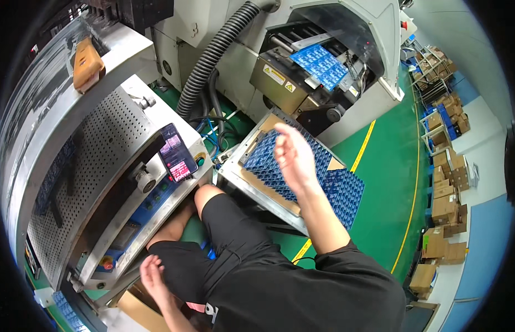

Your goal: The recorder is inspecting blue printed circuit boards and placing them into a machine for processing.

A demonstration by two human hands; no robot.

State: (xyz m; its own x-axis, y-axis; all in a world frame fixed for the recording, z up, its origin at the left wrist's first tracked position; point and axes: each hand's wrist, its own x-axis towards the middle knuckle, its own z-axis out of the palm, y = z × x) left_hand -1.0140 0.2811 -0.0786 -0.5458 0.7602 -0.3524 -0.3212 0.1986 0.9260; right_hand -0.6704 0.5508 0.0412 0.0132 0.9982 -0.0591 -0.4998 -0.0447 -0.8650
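Open hands at a tray of blue printed sheets

The right hand hovers loosely spread, fingers slightly curled, gripping nothing, over the blue sheets, which lie fanned in an overlapping stack on a tilted metal tray beside the machine. The left hand hangs open and empty, low near the person's knee.

A: Item under the right hand?
B: Printed sheets, stacked on a tray; the hand is above them.

A: Left of that hand?
B: Phone, propped on a control panel.

A: Beyond it?
B: Machine outfeed, sheets lying in it; corrugated hose to its left.

A: Left hand?
B: Low, beside the knee, below the panel.

A: Far right?
B: Cardboard boxes, stacked on the floor.
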